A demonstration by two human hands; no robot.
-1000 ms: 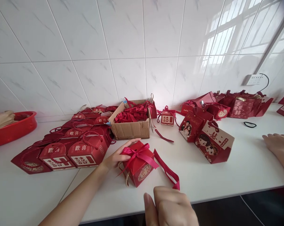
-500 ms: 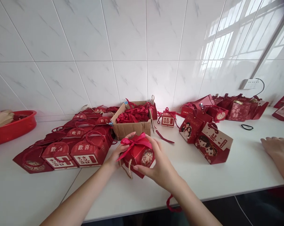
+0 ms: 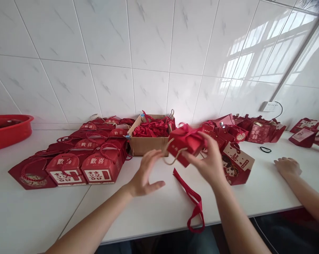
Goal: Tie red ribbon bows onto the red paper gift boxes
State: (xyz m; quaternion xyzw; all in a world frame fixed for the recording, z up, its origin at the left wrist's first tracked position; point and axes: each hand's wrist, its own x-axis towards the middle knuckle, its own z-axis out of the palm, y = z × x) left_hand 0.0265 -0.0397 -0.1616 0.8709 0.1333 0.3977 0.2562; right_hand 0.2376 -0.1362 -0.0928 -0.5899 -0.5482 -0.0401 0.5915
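Head view: right grip point(image 3: 210, 163) clasps one red box point(image 3: 188, 143), seemingly with one bow point(image 3: 188, 130); left grip point(image 3: 145, 175) gapes.

Ribbons point(image 3: 152, 128) in carton point(image 3: 146, 145) beyond left hand point(image 3: 143, 177)

A bright red gift box point(image 3: 177, 144) wears a pink-red bow point(image 3: 188, 130) and a tan cord handle point(image 3: 178, 153) over a white tabletop point(image 3: 148, 215). Left, dark-red boxes point(image 3: 99, 162) carry white panels with red characters; right, a crimson box point(image 3: 238, 173) shows a cartoon print beside beige. Grey-veined white tiles point(image 3: 151, 90) line the far wall.
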